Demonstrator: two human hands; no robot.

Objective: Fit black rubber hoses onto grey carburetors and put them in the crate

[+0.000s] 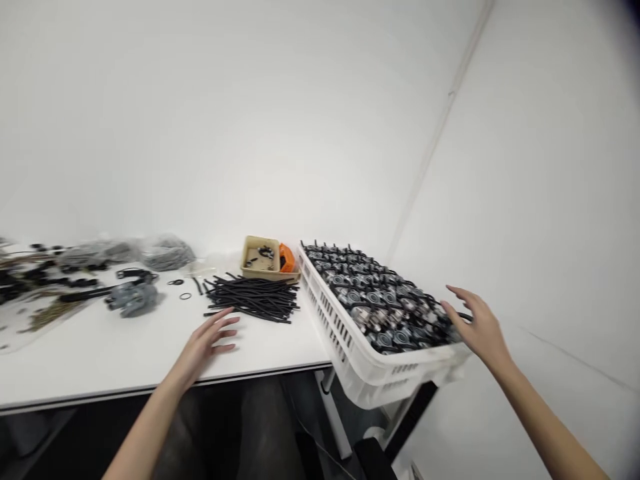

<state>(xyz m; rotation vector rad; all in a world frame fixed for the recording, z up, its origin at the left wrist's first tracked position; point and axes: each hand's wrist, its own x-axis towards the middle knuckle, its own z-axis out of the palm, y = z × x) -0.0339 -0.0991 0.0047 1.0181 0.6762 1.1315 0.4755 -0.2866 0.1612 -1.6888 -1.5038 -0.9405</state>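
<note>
My left hand (pixel 210 343) hovers over the front part of the white table, fingers apart and holding nothing. Just beyond it lies a pile of short black rubber hoses (pixel 255 298). At the right, my right hand (pixel 477 327) is beside the near right corner of a white plastic crate (pixel 350 347), thumb and fingers spread. Rows of grey metal parts with black hoses (pixel 373 297) fill the crate. One black hose end sticks out close to my right thumb; whether they touch I cannot tell.
A beige tray (pixel 263 273) with small parts and an orange container (pixel 287 259) stand behind the hoses. Leftward are a grey metal part (pixel 131 298), a black ring (pixel 185 296) and bagged parts (pixel 167 252). The crate overhangs the table's front edge.
</note>
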